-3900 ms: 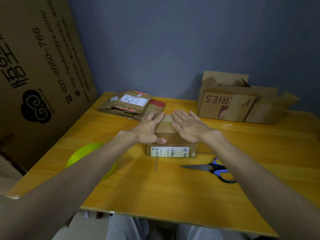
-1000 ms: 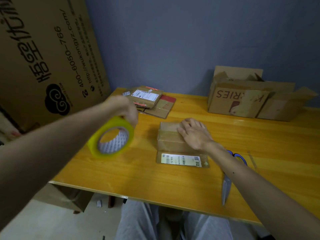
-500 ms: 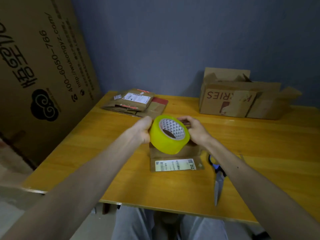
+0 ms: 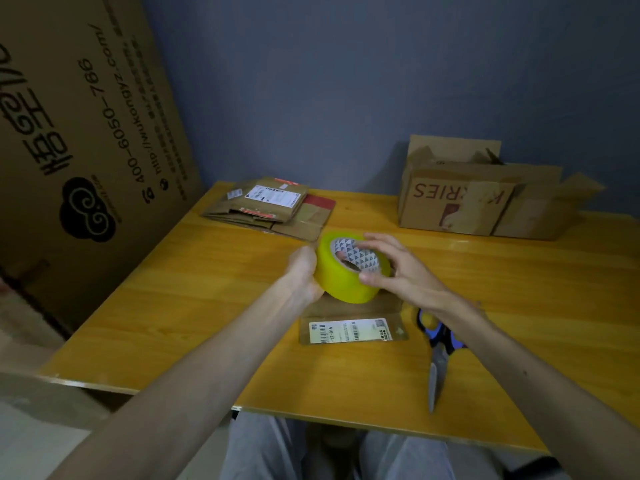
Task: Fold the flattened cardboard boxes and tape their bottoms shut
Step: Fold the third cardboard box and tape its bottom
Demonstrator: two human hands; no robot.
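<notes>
Yellow tape roll point(image 4: 343, 284) | left hand point(image 4: 304, 271) grips it | right hand point(image 4: 407, 273) fingers point(image 4: 382, 242) spread, touching rim

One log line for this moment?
phase: taping prep | left hand: grips tape roll | right hand: fingers touch roll | small box: under roll | scissors: on table

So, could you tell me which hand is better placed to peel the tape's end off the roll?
Probably the right hand: its fingers lie loosely across the yellow tape roll, thumb on the rim, free to pick. The left hand grips the roll's other side, steadying it.
</notes>
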